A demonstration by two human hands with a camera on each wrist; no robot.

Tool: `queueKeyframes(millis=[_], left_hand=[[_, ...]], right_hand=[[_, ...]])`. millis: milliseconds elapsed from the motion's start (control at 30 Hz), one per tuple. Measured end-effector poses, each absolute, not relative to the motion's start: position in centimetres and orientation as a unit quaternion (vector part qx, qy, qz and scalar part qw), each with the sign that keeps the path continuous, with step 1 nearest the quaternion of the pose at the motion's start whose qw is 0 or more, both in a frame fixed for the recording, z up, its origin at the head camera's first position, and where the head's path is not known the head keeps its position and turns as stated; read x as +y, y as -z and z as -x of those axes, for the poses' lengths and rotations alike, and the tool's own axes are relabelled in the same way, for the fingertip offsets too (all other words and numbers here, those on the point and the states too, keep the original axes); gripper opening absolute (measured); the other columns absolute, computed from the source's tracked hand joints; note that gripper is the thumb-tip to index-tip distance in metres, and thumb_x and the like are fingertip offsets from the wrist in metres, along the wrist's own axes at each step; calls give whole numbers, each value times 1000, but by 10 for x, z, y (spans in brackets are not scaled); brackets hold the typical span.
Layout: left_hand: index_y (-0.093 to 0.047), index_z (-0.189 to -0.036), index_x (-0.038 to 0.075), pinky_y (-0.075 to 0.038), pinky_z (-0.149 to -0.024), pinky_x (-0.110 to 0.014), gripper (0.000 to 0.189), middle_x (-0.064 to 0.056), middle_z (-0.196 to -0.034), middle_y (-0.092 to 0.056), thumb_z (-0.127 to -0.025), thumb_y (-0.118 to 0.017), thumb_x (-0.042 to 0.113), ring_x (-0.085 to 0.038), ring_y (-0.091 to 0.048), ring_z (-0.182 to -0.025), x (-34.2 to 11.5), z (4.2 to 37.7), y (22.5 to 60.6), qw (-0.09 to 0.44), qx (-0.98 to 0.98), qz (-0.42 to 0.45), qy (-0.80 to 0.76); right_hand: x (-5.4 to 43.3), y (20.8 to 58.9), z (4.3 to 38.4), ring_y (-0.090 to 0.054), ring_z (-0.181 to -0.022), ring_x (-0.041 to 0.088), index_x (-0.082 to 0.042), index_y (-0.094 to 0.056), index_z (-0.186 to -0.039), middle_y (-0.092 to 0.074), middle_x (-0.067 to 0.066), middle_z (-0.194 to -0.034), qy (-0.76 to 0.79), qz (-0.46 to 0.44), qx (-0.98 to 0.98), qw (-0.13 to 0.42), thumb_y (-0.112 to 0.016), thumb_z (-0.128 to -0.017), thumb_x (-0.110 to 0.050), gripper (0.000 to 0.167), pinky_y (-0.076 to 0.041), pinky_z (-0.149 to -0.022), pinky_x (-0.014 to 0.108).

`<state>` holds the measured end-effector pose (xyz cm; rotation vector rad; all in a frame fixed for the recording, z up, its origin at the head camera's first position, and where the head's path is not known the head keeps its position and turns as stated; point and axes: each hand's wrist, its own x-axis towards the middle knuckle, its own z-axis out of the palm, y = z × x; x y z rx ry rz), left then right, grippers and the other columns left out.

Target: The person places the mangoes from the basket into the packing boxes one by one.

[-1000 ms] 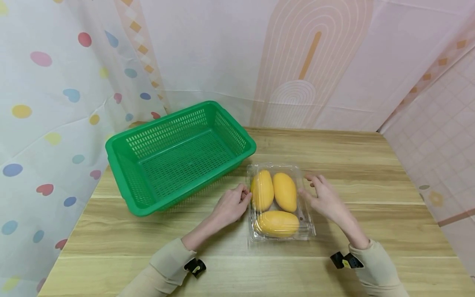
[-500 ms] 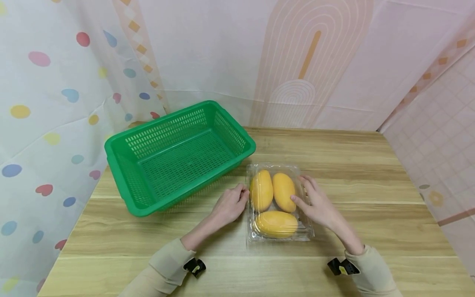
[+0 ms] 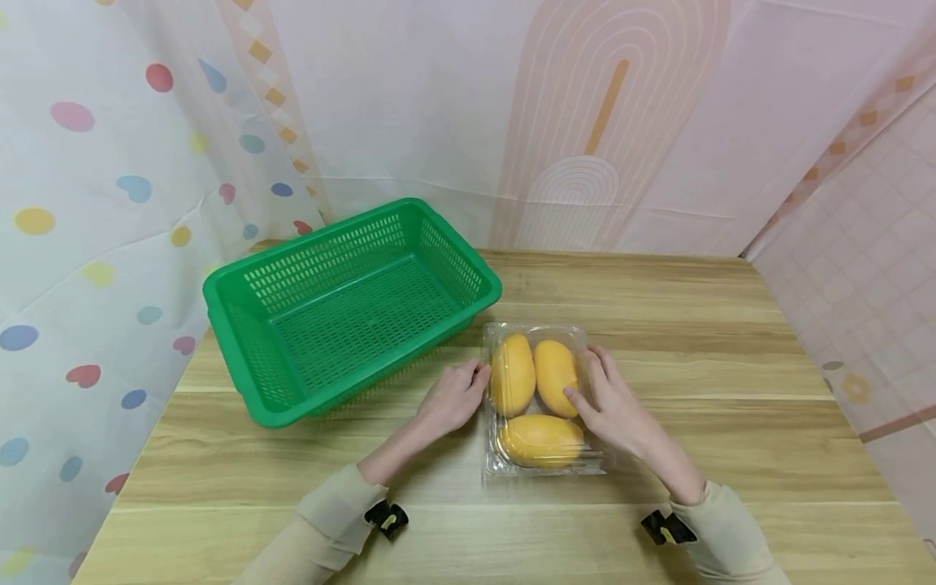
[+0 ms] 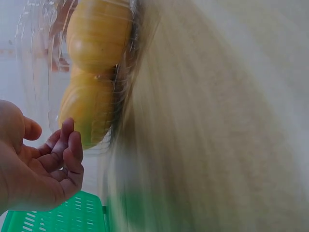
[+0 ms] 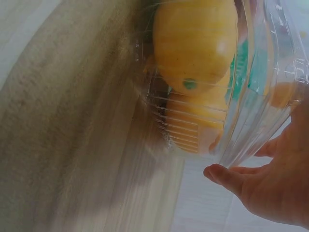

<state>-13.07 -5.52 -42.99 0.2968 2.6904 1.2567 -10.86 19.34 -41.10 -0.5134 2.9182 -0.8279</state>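
Observation:
A clear plastic clamshell box [image 3: 501, 468] lies closed on the wooden table [image 3: 702, 341]. Three yellow mangoes show through it: two side by side at the back [image 3: 513, 375] and one crosswise in front [image 3: 541, 441]. At the box's left side is my left hand [image 3: 455, 398], its fingers loosely bent; whether they touch the plastic I cannot tell. My right hand [image 3: 617, 410] rests on the right side, thumb over the lid and fairly straight fingers along the edge. In the right wrist view, fingertips [image 5: 215, 174] meet the plastic wall.
A green perforated basket [image 3: 468, 307] stands at the back left, close to the box's far left corner, with nothing in it. Patterned cloth [image 3: 409, 106] hangs behind the table and along both sides.
My right hand has moved left onto the box, bringing its thumb over the lid. The left hand stays beside the box. The box has barely shifted.

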Motion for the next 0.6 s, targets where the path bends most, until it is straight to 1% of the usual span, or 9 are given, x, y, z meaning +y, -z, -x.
queueKeyframes(millis=[100,267,367,467,533,600], left_hand=[[-57,-95,4,-34,-47,-22,27,0,-63,-47,-101,-40,24,-12,-39,-52,-56,139,429,82,896,-85,-429],[-56,-108,-1,-36,-49,-24,31,-3,-67,-52,-101,-40,25,-13,-43,-54,-52,156,427,70,899,-69,-426],[-56,-108,-1,-37,-48,-24,34,-5,-69,-52,-101,-40,28,-14,-45,-55,-50,165,426,68,903,-57,-420],[-57,-104,1,-37,-49,-25,39,-5,-70,-52,-102,-35,33,-15,-45,-57,-48,172,425,75,899,-35,-430],[-57,-96,4,-36,-49,-26,42,-4,-69,-50,-102,-32,36,-15,-44,-57,-47,176,425,75,898,-24,-434],[-54,-85,8,-35,-48,-26,42,-2,-66,-47,-102,-30,38,-15,-41,-55,-46,180,425,75,896,-17,-438]], right_hand=[[193,411,108,-41,-127,51,4,-23,-144,-19,28,-151,270,163,948,33,-48,-98,-30,63,-40,-98,63],[192,412,108,-40,-128,52,4,-22,-146,-19,29,-151,264,159,951,28,-48,-98,-28,63,-40,-98,63],[191,413,108,-42,-127,52,5,-22,-146,-19,28,-151,256,158,954,18,-48,-98,-29,64,-41,-97,62],[191,413,108,-48,-121,50,6,-24,-146,-21,28,-151,244,160,956,2,-49,-98,-30,65,-46,-92,59],[191,413,108,-51,-118,48,6,-25,-145,-21,28,-151,238,163,958,-6,-50,-97,-31,65,-49,-87,58],[190,413,108,-53,-115,48,6,-26,-145,-22,28,-150,234,165,958,-11,-51,-97,-31,65,-50,-84,57]])
